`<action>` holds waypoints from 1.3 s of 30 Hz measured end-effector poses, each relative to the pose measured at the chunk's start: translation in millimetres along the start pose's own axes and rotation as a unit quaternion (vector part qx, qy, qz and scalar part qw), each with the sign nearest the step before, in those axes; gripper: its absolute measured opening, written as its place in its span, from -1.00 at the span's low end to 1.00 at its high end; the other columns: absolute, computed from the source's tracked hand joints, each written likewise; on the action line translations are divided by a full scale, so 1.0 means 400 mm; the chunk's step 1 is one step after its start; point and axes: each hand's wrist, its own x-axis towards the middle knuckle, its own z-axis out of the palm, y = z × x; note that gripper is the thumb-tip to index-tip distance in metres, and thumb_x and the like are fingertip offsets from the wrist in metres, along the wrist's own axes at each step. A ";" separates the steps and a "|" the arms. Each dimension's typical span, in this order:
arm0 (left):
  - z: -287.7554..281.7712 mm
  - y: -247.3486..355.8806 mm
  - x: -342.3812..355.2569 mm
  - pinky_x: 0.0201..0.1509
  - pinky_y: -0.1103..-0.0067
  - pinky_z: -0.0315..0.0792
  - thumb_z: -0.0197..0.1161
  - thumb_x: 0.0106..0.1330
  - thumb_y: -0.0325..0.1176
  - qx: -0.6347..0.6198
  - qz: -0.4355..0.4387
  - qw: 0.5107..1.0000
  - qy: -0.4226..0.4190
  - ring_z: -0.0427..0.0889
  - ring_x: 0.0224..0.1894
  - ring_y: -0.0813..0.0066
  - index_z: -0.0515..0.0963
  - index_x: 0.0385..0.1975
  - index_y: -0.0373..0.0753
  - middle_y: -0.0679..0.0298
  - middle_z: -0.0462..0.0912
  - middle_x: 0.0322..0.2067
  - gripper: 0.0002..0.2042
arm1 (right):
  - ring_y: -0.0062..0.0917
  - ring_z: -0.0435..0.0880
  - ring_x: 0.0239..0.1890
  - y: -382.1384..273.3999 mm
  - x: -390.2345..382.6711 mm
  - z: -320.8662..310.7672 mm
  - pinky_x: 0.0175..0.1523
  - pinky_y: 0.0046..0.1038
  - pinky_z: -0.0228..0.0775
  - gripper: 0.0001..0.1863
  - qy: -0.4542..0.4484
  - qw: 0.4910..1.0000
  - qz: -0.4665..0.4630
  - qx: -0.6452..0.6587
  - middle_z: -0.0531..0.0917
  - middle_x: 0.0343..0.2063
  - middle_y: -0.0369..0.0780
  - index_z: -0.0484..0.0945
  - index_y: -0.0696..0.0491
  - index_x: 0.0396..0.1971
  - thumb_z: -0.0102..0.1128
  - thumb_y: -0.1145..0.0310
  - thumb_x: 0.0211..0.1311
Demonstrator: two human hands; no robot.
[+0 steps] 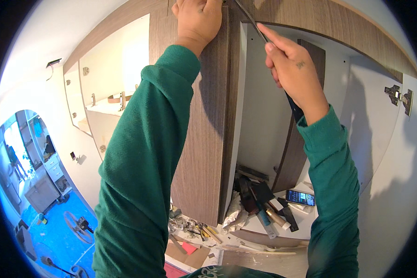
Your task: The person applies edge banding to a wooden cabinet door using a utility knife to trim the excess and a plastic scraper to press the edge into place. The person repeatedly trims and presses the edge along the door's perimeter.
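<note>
Both my arms are raised in green sleeves toward the top of a wood-grain cabinet. My left hand (198, 22) is up against the upper part of the brown cabinet panel (199, 139); the picture's top edge cuts off most of its fingers. My right hand (297, 69) is closed around a long, thin dark tool (251, 17), with the index finger stretched along it. The tool slants up and left to the corner where the panel meets the top board (310, 14). Its upper end runs out of view, and its exact kind is unclear.
Right of the panel is an open cabinet; a phone (300, 198) and a heap of tools (264, 204) lie on its white base. Hinges (398, 98) stick out at the right. More hand tools (201, 230) lie below. Blue-covered floor (69, 236) stretches through the far-left doorway.
</note>
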 end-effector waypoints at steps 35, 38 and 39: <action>0.001 0.008 0.011 0.39 0.11 0.18 -0.27 0.61 0.10 0.058 -0.101 0.992 -0.039 0.42 0.21 -0.15 0.65 0.07 -0.25 -0.08 0.54 0.14 -0.39 | -0.75 0.23 -0.62 -0.017 0.067 0.044 -0.50 -0.59 0.21 -0.53 0.007 0.996 -0.047 -0.071 0.26 -0.62 -0.46 0.46 -0.11 0.39 -0.08 0.35 0.55; 0.004 0.008 0.014 0.37 0.13 0.21 -0.24 0.61 0.09 0.054 -0.109 0.992 -0.026 0.43 0.21 -0.15 0.68 0.02 -0.29 -0.10 0.54 0.14 -0.39 | -0.74 0.19 -0.59 -0.011 0.066 0.048 -0.42 -0.60 0.21 -0.53 0.015 0.993 -0.063 -0.103 0.19 -0.62 -0.45 0.45 -0.09 0.40 -0.06 0.35 0.55; 0.007 0.002 0.015 0.37 0.13 0.22 -0.23 0.61 0.09 0.056 -0.109 0.992 -0.017 0.43 0.21 -0.15 0.69 -0.01 -0.30 -0.10 0.54 0.15 -0.39 | -0.73 0.19 -0.57 -0.020 0.064 0.046 -0.40 -0.59 0.21 -0.53 0.010 0.993 -0.058 -0.105 0.18 -0.61 -0.44 0.44 -0.10 0.40 -0.05 0.35 0.55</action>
